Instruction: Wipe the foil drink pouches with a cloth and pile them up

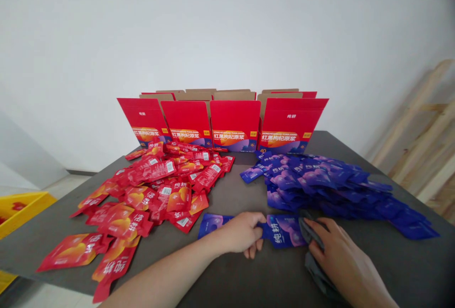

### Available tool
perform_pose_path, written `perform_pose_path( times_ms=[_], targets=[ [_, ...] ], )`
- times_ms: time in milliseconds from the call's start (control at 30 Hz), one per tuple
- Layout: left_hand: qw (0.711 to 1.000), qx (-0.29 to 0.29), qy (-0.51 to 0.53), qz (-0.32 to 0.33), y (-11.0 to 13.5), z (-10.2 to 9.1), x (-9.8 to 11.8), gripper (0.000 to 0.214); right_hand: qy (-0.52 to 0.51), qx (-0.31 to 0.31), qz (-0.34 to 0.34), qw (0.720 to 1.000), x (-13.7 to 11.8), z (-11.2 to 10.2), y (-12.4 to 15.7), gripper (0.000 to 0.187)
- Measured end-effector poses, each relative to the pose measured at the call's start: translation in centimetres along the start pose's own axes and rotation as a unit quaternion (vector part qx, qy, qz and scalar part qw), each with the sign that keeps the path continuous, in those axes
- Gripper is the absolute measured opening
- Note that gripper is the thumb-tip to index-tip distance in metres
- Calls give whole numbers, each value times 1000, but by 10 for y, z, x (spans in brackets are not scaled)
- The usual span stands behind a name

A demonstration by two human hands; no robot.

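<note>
Blue pouch [284,234] pinched by left hand [241,234]; right hand [337,253] on dark cloth [314,267], grip unclear. Slick pouch could be dropped.

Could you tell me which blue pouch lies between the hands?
The blue pouch with white characters, gripped by the left hand; the right hand rests on a grey cloth beside it. The other pouches lie heaped behind.

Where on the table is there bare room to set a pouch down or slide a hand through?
Bare table runs as a lane between the red pouches and the blue pouches, from the boxes down to the left hand. The near strip between that arm and the right hand, and the far right corner, are free too. Both piles are crowded.
</note>
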State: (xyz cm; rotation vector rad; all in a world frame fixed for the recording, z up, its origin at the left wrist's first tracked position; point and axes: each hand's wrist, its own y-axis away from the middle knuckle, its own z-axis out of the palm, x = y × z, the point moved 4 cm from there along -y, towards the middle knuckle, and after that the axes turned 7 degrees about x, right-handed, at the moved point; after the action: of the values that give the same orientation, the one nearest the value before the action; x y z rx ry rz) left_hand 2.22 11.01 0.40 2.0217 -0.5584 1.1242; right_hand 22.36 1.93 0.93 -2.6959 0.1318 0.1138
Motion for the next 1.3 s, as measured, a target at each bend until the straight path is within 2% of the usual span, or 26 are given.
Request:
perform_pose_path(
  times_ms=[67,100,167,233,333,400,467,567,667,767,867,1000,1167,1300],
  targets=[
    [993,47,-75,78,6,-7,11,25,-6,-1,14,1000,17,-1,-1,37],
    [980,76,-126,133,9,-11,17,24,-13,-2,23,1000,25,-3,-1,37],
    [934,119,-226,251,17,-17,30,24,-30,3,45,999,39,-8,-2,37],
    [883,129,-305,333,23,-21,38,24,-40,17,60,997,47,-16,-2,37],
    [831,94,-399,375,24,-22,39,20,-53,31,50,997,40,-25,-2,35],
    [807,77,-442,383,23,-20,37,19,-69,28,14,997,22,-28,-1,35],
    [796,67,-461,387,21,-18,37,19,-84,21,-37,996,-3,-28,0,37],
    [799,50,-460,383,19,-14,35,18,-84,15,-104,991,-38,-23,2,44],
    [817,37,-446,365,18,-12,33,19,-61,29,-147,987,-59,-19,2,51],
    [831,32,-430,352,17,-13,30,25,-41,55,-189,980,-65,-19,3,49],
    [843,24,-411,346,20,-14,30,31,-36,91,-220,971,-62,-22,4,40],
    [869,26,-372,324,20,-16,29,36,-31,104,-174,979,-46,-24,5,36],
    [902,26,-311,297,14,-18,27,31,-45,22,-92,994,-23,-23,3,30],
    [922,21,-279,268,10,-19,23,30,-38,9,-49,998,-14,-31,-2,31]
  ],
)
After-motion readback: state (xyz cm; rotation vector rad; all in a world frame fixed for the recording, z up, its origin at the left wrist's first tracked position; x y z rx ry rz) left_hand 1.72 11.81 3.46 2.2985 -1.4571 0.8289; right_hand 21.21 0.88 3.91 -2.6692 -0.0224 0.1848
